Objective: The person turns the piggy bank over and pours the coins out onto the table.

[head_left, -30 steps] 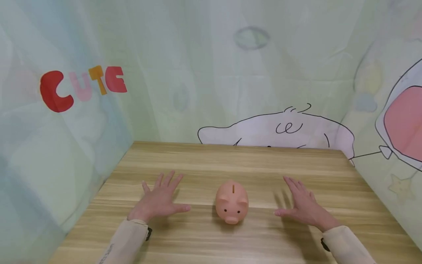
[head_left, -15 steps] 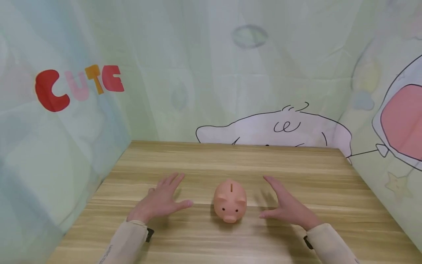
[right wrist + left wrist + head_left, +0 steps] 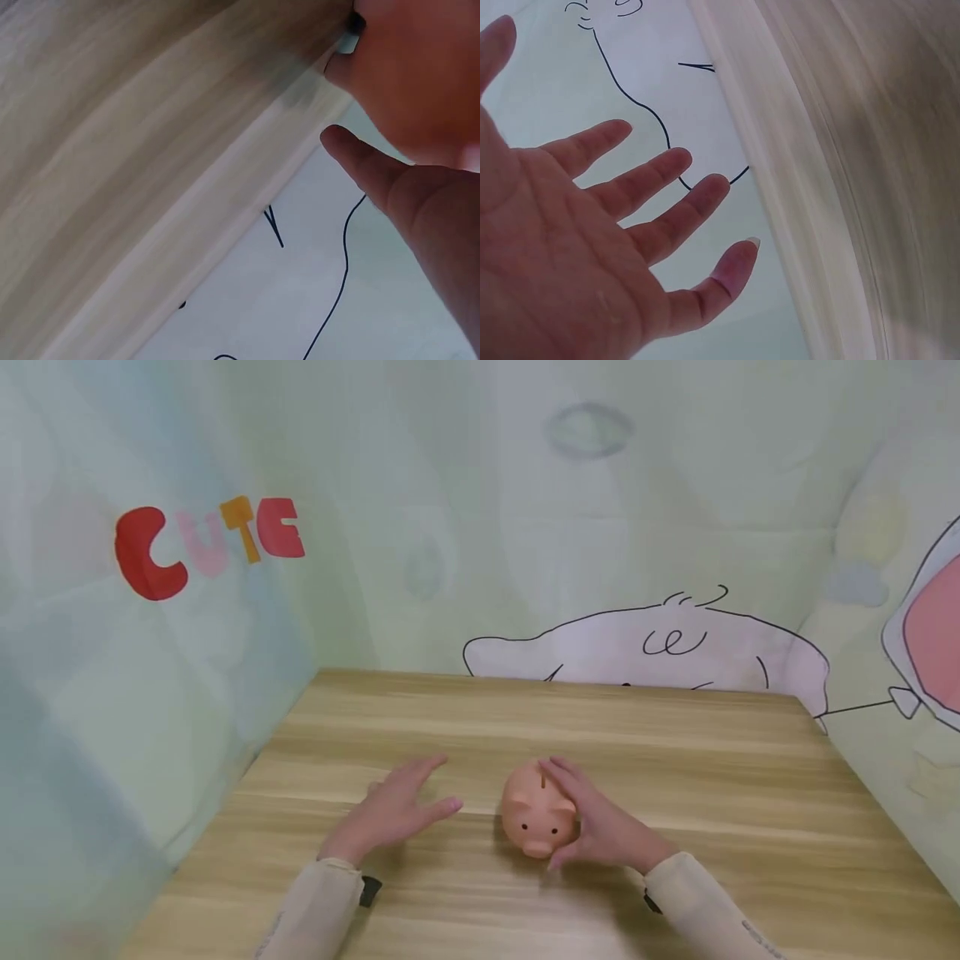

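Note:
A pink piggy bank (image 3: 534,810) stands upright on the wooden table, with its snout towards me and its coin slot on top. My right hand (image 3: 606,828) reaches round its right side, fingers along the back and top near the slot, thumb low at the front by the snout. Close up in the right wrist view, the orange-looking piggy bank (image 3: 424,82) is in the upper right with a finger (image 3: 382,180) beside it. To the left of the piggy bank, my left hand (image 3: 386,814) holds nothing; its spread fingers (image 3: 682,221) fill much of the left wrist view.
The wooden table (image 3: 420,718) runs back to a pale printed curtain (image 3: 390,460). On that curtain are a cartoon head outline and, at left, the word CUTE. Side curtains border the table at left and right. Both sleeves are beige.
My right hand has moved left from apart to round the piggy bank's right side. My left hand has shifted slightly to the right, still apart from it. The head view has swung a little.

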`<control>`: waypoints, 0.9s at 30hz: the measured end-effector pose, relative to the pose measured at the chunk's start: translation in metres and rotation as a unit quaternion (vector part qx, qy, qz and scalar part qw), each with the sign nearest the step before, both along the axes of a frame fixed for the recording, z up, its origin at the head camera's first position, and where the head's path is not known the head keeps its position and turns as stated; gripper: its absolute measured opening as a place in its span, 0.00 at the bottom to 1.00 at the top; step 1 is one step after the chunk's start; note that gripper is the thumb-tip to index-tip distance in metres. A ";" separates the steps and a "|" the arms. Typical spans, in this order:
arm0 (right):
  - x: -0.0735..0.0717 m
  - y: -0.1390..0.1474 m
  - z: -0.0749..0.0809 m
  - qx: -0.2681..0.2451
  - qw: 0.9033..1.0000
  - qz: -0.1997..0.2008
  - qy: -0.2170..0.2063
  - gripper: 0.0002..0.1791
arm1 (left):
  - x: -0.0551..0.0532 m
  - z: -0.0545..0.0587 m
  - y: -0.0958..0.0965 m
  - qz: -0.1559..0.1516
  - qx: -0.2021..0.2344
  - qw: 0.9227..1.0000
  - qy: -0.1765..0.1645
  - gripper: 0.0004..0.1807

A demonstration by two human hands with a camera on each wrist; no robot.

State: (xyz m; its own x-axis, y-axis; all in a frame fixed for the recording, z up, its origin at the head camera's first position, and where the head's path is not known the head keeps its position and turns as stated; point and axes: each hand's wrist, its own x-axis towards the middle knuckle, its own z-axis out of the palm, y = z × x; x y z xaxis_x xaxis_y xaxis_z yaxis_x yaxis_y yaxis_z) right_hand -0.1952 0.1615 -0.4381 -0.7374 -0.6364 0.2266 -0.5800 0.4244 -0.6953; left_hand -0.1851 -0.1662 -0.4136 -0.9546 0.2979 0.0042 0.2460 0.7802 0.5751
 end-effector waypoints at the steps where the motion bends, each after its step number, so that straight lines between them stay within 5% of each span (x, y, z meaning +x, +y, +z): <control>1: 0.001 0.001 0.000 0.002 1.000 -0.006 -0.003 0.68 | 0.000 0.000 0.002 -0.001 0.002 1.000 0.000 0.44; 12: -0.002 0.000 0.005 -0.005 0.999 -0.042 -0.008 0.61 | -0.002 0.003 0.015 0.003 0.013 1.000 0.004 0.38; 15: 0.000 -0.001 0.005 -0.027 0.996 -0.067 -0.049 0.61 | -0.001 0.002 0.016 0.000 0.022 1.000 0.008 0.37; 20: 0.004 -0.003 0.007 -0.113 0.975 -0.090 -0.166 0.63 | 0.001 -0.001 0.019 -0.012 0.055 0.997 0.046 0.30; 27: 0.009 -0.004 0.015 -0.199 0.947 -0.109 -0.226 0.57 | 0.006 0.006 0.033 -0.024 0.119 0.989 0.091 0.25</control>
State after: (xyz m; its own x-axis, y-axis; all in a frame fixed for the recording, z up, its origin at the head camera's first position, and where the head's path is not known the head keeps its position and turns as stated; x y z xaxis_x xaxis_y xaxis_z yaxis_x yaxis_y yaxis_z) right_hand -0.1861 0.1573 -0.4234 -0.9201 -0.3891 0.0461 -0.1133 0.1517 -0.9819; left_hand -0.1792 -0.1332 -0.4080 -0.9164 0.3134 0.2489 0.3955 0.6135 0.6835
